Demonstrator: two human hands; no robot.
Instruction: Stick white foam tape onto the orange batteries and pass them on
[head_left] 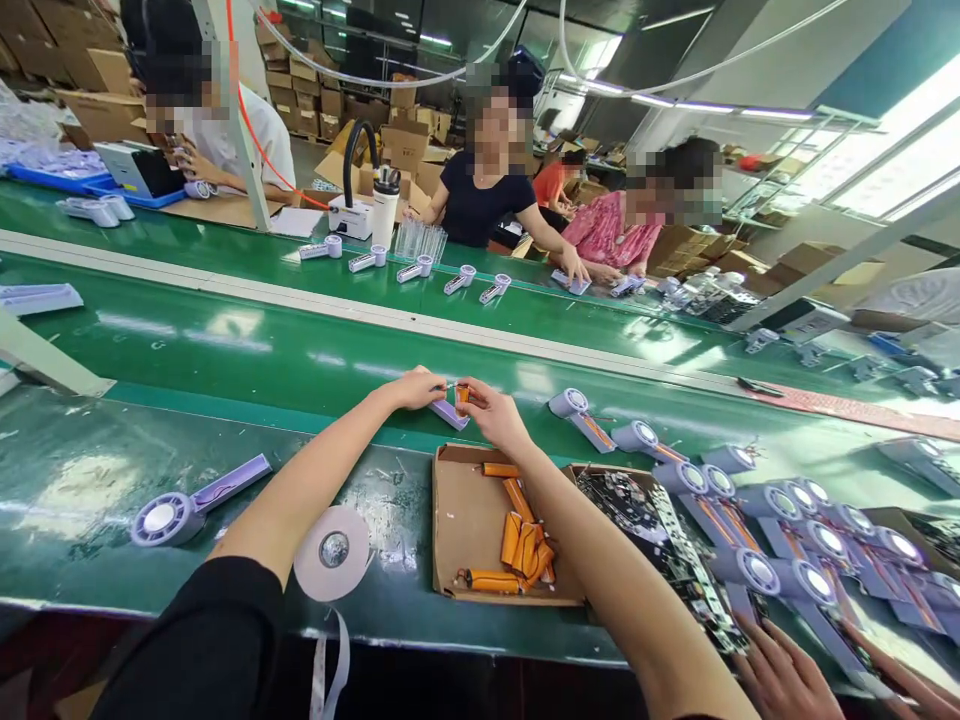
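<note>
Both hands are stretched out over the green conveyor belt, close together. My right hand (489,410) pinches an orange-wrapped battery (463,396) upright between thumb and fingers. My left hand (418,388) is closed beside it, its fingertips on something small and thin, too fine to make out. Just under the hands lies the lilac handle of a handheld fan (448,414), partly hidden by them. Nearer me, a shallow cardboard box (469,530) holds several more orange batteries (525,545).
A tape roll (334,552) and a lilac fan (169,517) lie on the near bench. Right of the box are a tray of circuit boards (637,510) and several fans (750,570). A co-worker's hand (787,670) reaches in lower right. Across the belt, people sit working.
</note>
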